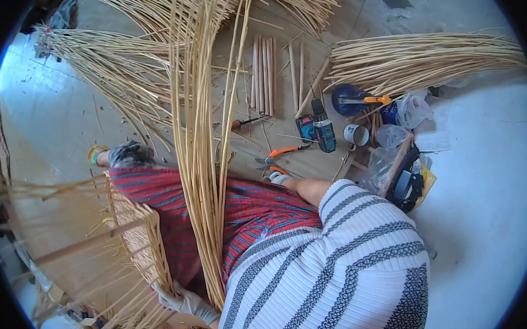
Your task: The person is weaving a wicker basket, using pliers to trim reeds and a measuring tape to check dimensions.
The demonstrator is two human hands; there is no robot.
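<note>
Down at the lower left, my gloved left hand (187, 302) grips the edge of a woven wicker basket (139, 236), which rests on its side against my lap. Long loose stakes fan out from the basket toward the left, some blurred. My right hand (279, 177), also gloved, is beyond my knee, its fingers closed at the lower orange handle of pruning shears (286, 151) on the floor. The shears' handles are spread apart; part of this hand is hidden. A tall bundle of peeled willow rods (198, 168) lies across my red striped cloth (158, 200), between my arms.
More willow bundles (419, 61) lie at the far side and right. Short wooden sticks (263, 75), a screwdriver (246, 122), a cordless drill (318, 129), a mug (356, 136) and a blue round container (349, 99) stand or lie past the shears. Plastic bags (382, 158) are at the right.
</note>
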